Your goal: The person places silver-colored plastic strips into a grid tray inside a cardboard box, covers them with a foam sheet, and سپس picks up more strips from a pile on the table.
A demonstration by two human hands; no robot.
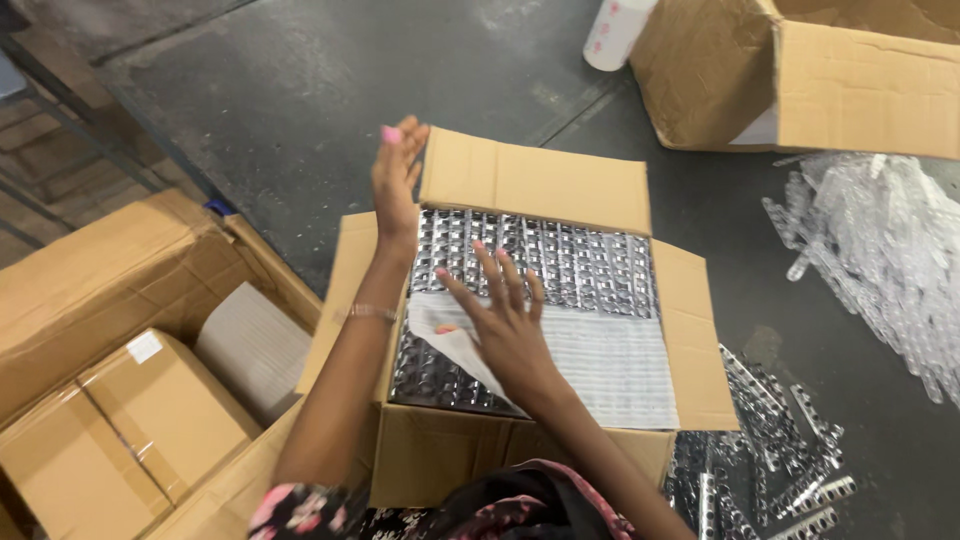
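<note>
1. The white sheet (590, 360) lies over shiny rows of small silvery parts (540, 260) packed inside the open cardboard box (690, 340), which sits on the dark floor (300, 90).
2. The sheet looks thin and ribbed, with its near-left corner lifted.
3. The right hand (505, 325) rests on that corner, fingers (487, 270) spread and flat, gripping nothing that I can make out, though the thumb may be pinching the edge.
4. Pressing evenly and smoothing outward would keep the sheet flat.
5. The left hand (398, 180), fingers open, touches the back flap (535, 180).
6. Other boxes (130, 420) and loose clear plastic pieces (880, 250) lie around.
</note>
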